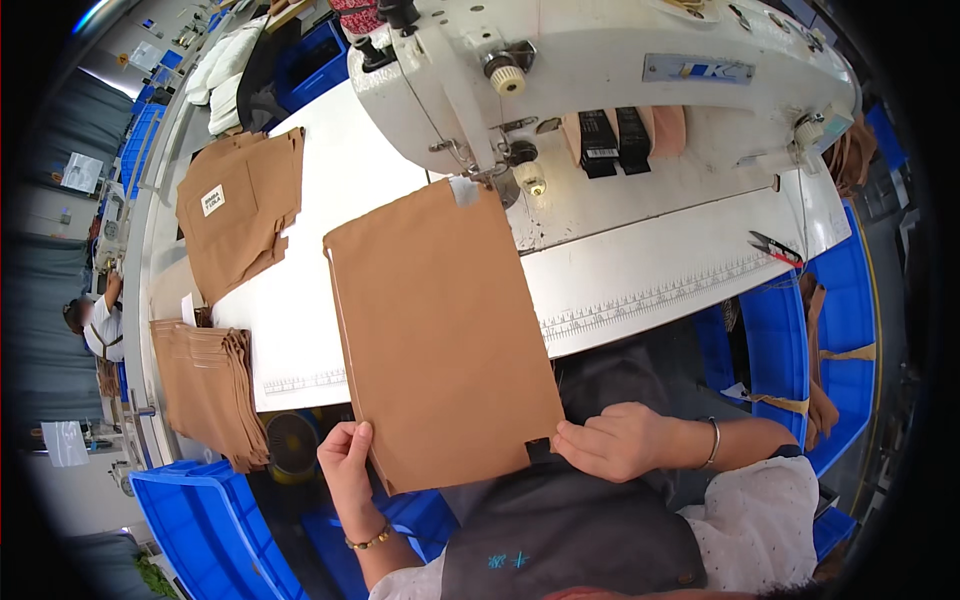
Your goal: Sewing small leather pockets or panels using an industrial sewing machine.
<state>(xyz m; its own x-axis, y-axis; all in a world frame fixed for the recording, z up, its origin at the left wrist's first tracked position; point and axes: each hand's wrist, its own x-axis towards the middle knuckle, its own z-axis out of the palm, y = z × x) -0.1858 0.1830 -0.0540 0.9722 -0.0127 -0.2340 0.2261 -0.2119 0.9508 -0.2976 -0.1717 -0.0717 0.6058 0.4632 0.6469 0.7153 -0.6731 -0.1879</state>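
Observation:
I hold a rectangular brown fabric panel by its near end, my left hand pinching the left corner and my right hand pinching the right, beside a small notch. A whitish tab sits on the panel's far right corner, close to the needle area of a white sewing machine. The panel spans the white table and overhangs its near edge.
Brown pieces with a white label lie at left; another stack is below them. Scissors rest at right. Blue bins flank the table. Black straps lie under the machine arm. Another person is far left.

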